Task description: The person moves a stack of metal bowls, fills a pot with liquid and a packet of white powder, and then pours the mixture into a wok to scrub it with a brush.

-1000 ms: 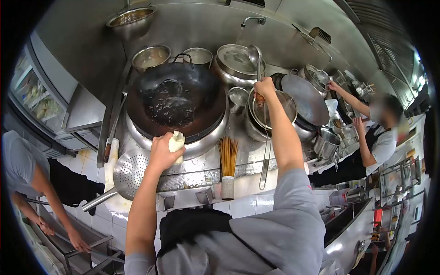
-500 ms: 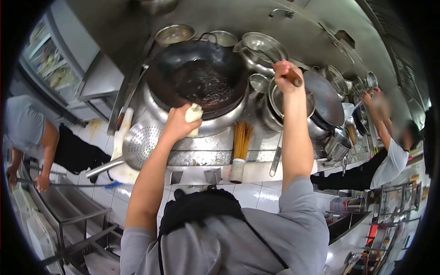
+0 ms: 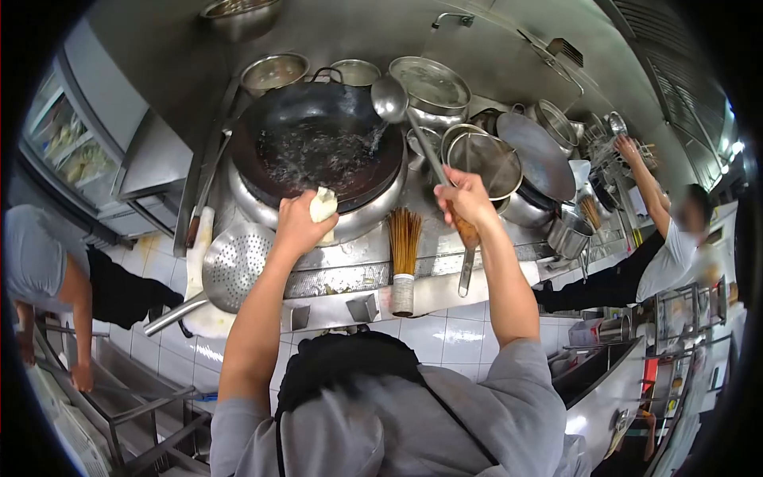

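Observation:
A big dark wok (image 3: 262, 151) with bubbling liquid inside rests on a steel ring. My left hand (image 3: 302, 225) is closed on a pale folded cloth (image 3: 323, 205) at the wok's near rim. My right hand (image 3: 465, 199) grips the ladle's long handle, its wooden end showing below the fingers. The ladle (image 3: 390, 98) has its bowl over the wok's right rim, with liquid falling from it into the wok. Between my arms a bamboo brush (image 3: 404, 246) lies on the counter. Left of my left arm is a perforated strainer (image 3: 232, 266).
Metal bowls (image 3: 274, 73) and a large pot (image 3: 430, 84) line the back. Right of my right hand are a wire strainer (image 3: 497, 163) and a second wok (image 3: 540, 155). One person (image 3: 48, 262) bends at the far left; another (image 3: 675, 254) reaches up at the right.
My right hand has drawn back toward me and left, bringing the ladle from the back pot to the wok. My left hand keeps the cloth at the rim. The view has shifted slightly.

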A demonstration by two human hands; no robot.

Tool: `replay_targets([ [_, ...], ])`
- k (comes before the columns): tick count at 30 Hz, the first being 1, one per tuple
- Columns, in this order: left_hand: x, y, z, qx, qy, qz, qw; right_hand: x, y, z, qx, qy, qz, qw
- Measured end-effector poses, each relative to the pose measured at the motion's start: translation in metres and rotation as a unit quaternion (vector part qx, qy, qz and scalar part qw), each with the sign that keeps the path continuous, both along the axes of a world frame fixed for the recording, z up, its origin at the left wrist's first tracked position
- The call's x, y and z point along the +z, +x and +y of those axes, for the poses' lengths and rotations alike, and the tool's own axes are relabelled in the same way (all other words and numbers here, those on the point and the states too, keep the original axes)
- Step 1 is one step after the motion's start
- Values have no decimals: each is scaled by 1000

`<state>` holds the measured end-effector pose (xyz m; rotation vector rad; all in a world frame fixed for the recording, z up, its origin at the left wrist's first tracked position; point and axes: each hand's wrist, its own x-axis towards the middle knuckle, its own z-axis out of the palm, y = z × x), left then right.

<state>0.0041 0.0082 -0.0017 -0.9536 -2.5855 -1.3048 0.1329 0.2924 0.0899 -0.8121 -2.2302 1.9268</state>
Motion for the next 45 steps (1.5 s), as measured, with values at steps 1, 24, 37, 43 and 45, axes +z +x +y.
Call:
replay_targets([
  [1,2,1,1,8,-1,-7,1000,7,-7,8,-14,37,8,999],
  [24,-6,-4,3,3,-21,-9,1000,24,-131,120,47,-632,219,742],
  [37,-15,-4,-2,-12,0,29,999,13,-14,-24,-9,-50,14,999],
  [43,-9,-4,0,-11,-1,-11,1000,-8,-81,74,-32,180,49,982],
  [45,-11,-5,1,-14,-7,-29,999,-12,-116,111,-64,223,39,972],
])
